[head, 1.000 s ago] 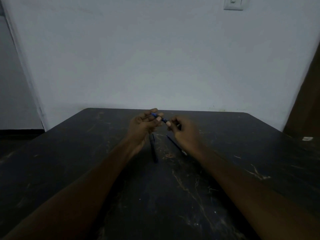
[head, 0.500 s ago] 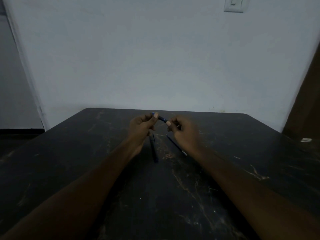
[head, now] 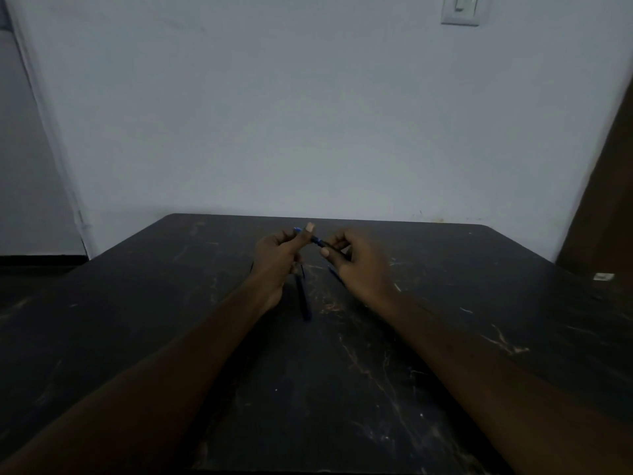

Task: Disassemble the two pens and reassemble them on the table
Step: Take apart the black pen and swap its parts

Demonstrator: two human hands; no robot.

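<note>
Both hands hold one blue pen above the far middle of the dark marbled table. My left hand pinches its left end, thumb raised. My right hand grips its right end with the fingertips. A second dark pen lies on the table between my wrists, pointing toward me. A thin blue pen part lies on the table and is mostly hidden under my right hand.
A pale wall rises behind the table's far edge, with a light switch at the upper right. A brown door stands at the right. A small white object sits near the table's right edge.
My hands have stayed on the blue pen with only small finger shifts. My left thumb now sticks up over the pen. The pen on the table has not moved.
</note>
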